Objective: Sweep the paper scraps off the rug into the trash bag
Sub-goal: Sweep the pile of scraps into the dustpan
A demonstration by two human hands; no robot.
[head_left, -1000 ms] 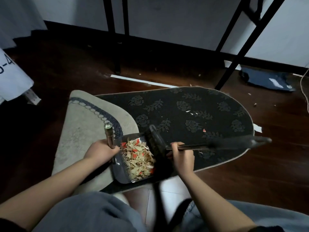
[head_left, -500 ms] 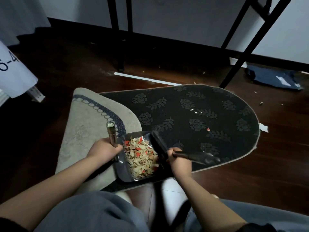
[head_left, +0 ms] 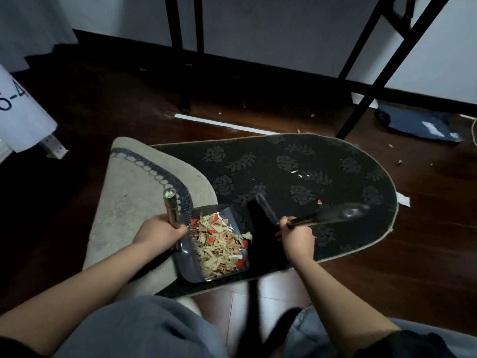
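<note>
While your left hand (head_left: pixel 158 232) grips the dustpan (head_left: pixel 192 264) handle and your right hand (head_left: pixel 296 240) grips the brush (head_left: pixel 260 223), paper scraps (head_left: pixel 219 244) lie heaped between them; beyond, dark rug (head_left: pixel 296 161) covers wooden floor (head_left: pixel 116 104).

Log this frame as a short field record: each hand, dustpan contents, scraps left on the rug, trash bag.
left hand: grips the dustpan handle
right hand: grips the brush by its handle
dustpan: on the dark rug, heaped with tan and red scraps
scraps left: a few white ones mid-rug, one red scrap nearer the brush
trash bag: cannot identify one in view
</note>
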